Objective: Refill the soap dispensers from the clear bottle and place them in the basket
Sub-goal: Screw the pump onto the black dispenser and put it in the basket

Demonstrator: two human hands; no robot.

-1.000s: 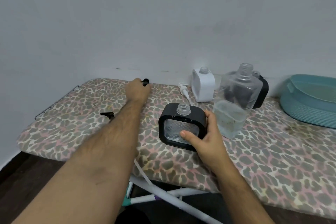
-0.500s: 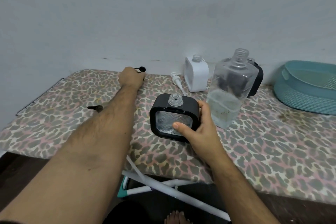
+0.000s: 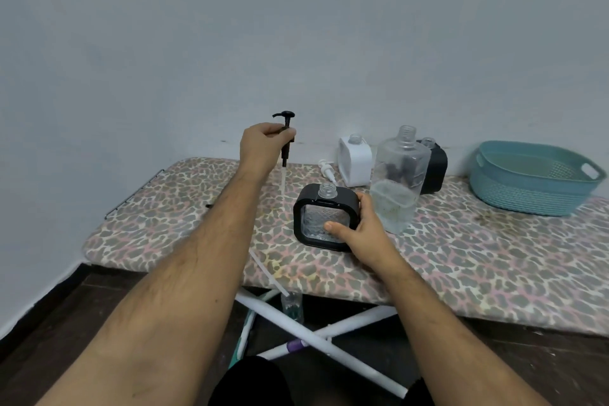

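Fingers of your left hand pinch the black pump aloft, its tube dangling; your right hand grips the open-necked black dispenser upright on the leopard-print board. Just beside it stands the clear bottle, uncapped; the teal basket waits far right. Risk: a swinging tube misses the narrow neck, or your arm knocks the bottle over.
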